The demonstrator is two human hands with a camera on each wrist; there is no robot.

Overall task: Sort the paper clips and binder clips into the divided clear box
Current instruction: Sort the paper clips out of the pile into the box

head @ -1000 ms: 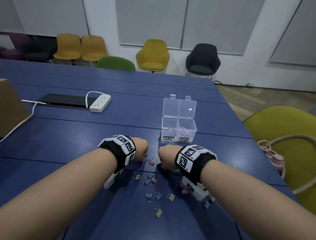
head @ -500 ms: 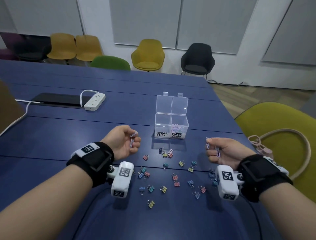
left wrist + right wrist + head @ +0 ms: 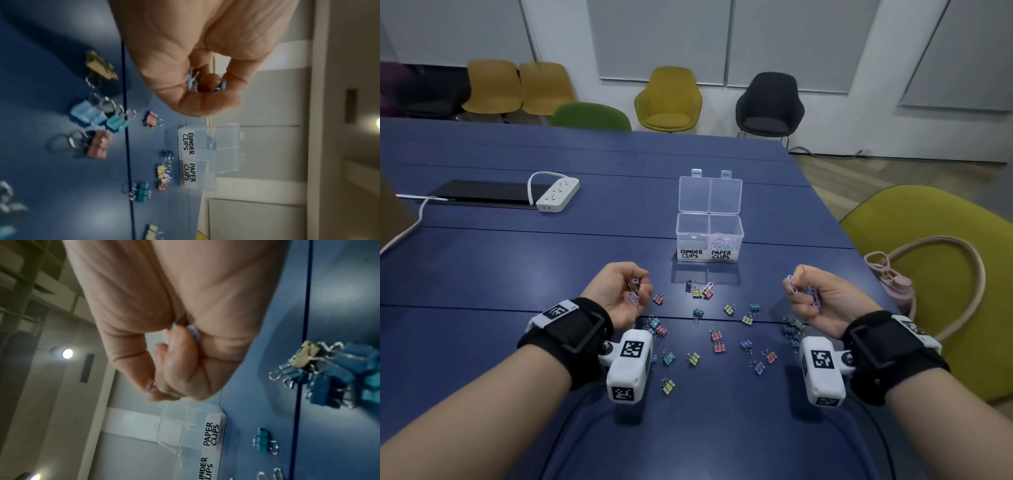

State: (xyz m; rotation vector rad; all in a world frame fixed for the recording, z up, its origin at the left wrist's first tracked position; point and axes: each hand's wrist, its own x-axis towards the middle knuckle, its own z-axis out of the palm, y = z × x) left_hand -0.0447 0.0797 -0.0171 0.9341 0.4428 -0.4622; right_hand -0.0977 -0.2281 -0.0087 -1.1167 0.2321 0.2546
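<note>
The divided clear box (image 3: 709, 251) stands open mid-table, labelled BINDER CLIPS on its left half and PAPER CLIPS on its right; pastel paper clips lie in the right half. My left hand (image 3: 625, 294) is turned palm up, fingers curled round a bunch of paper clips (image 3: 634, 291), seen also as paper clips (image 3: 194, 81) in the left wrist view. My right hand (image 3: 812, 297) is also palm up and grips paper clips (image 3: 804, 289). Several coloured binder clips (image 3: 717, 342) lie scattered on the table between and before both hands.
The blue table (image 3: 482, 274) carries a white power strip (image 3: 558, 193) and a black panel (image 3: 482, 193) at the far left. A yellow-green chair (image 3: 928, 260) with a pink bottle (image 3: 897, 291) and strap stands at the right. More chairs line the back wall.
Both hands rose from the clip pile, drew apart and turned palm up, each holding paper clips. Since half a second ago they have hardly moved.
</note>
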